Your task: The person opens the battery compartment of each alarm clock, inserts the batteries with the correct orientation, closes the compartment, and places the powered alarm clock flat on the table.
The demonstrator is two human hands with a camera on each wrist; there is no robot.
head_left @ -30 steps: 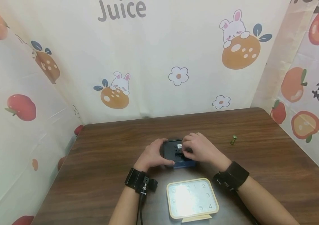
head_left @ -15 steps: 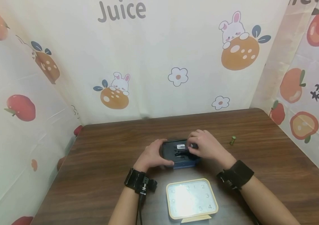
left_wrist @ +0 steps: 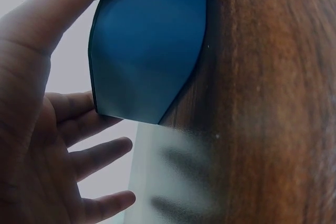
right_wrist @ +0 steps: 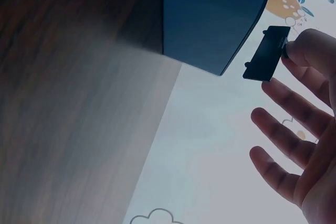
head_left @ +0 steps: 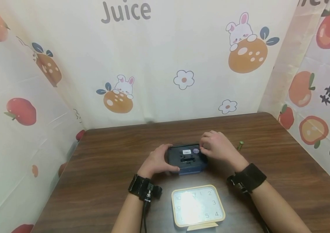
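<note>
A blue clock [head_left: 192, 170] lies on the table with its black back up, showing a white label, a round sticker and an uncovered battery slot [head_left: 187, 160]. My left hand [head_left: 159, 160] grips its left end between thumb and fingers; in the left wrist view the thumb sits at the upper edge of the blue side [left_wrist: 149, 45]. My right hand [head_left: 215, 145] is at the clock's far right corner. Between thumb and index finger it pinches a small black battery cover [right_wrist: 266, 55] with two tabs, plain in the right wrist view, held apart from the clock.
A yellow-framed clock [head_left: 198, 207] with a pale face lies near the front of the brown wooden table [head_left: 118, 155]. To the right of my right hand is a small green object [head_left: 240, 145]. Fruit-printed curtains [head_left: 159, 58] enclose the back and sides.
My right hand has moved right and slightly away with the battery cover, from over the slot to the clock's right corner. The battery slot now shows uncovered. My left hand keeps its grip.
</note>
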